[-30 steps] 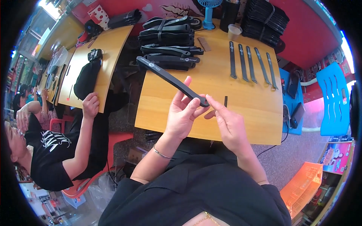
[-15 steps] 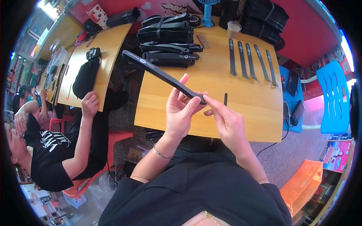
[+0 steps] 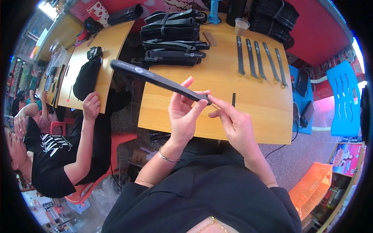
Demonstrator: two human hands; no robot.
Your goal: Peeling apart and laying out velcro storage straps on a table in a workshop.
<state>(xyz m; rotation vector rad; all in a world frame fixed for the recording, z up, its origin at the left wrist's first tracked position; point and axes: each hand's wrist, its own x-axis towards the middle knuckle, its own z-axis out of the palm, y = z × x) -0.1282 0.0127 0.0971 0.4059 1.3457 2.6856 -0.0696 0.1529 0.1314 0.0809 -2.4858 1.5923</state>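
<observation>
Both my hands are raised over the near half of the wooden table, with a long black strap (image 3: 157, 79) between them. My left hand (image 3: 182, 118) is closed around its near end, thumb on top. From there the strap slants up to the far left, its printed face partly turned toward me. My right hand (image 3: 237, 123) has its index fingertip at that same near end, the thumb curled below. What lies exactly under these fingertips is hidden. Just beyond the right hand, a short narrow black strip (image 3: 234, 99) lies on the table.
Several dark straps (image 3: 258, 59) lie in a row at the back right. Bundled black straps (image 3: 171, 35) are stacked at the back left, another stack (image 3: 274, 21) at the back right beside a plastic cup (image 3: 241, 25). A co-worker (image 3: 54, 155) sits left; an orange crate (image 3: 311, 190) stands right.
The strap's free end has swung left and slightly lower, and its printed face has turned. My hands keep nearly the same place and hold.
</observation>
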